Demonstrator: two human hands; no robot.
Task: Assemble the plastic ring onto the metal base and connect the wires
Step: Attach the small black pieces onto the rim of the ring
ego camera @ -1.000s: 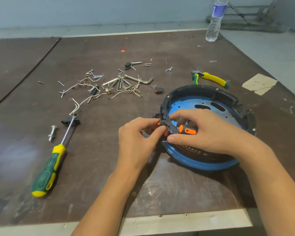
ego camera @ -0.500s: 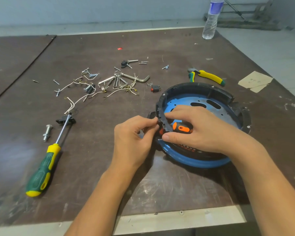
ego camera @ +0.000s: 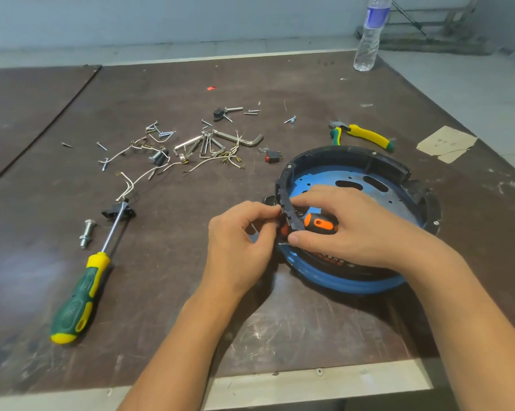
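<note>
Gripping an orange-handled screwdriver (ego camera: 320, 223), the right hand (ego camera: 357, 229) curls over the rim of the plastic ring (ego camera: 348, 154); the left hand (ego camera: 238, 241) pinches its outer wall, contact point obscured. Ring sits in the metal base (ego camera: 348, 281) near the table's (ego camera: 309, 330) front edge.

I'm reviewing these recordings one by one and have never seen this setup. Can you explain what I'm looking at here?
No machine here: a person works bare-handed, filmed by a camera on their head looking down at the table. The right hand grips a stubby orange screwdriver inside the black plastic ring, which sits on the blue metal base. The left hand pinches the ring's edge; what else it holds is hidden. Loose on the table: a green-yellow screwdriver, wires, hex keys, screws, yellow pliers, and a water bottle at the far edge.
</note>
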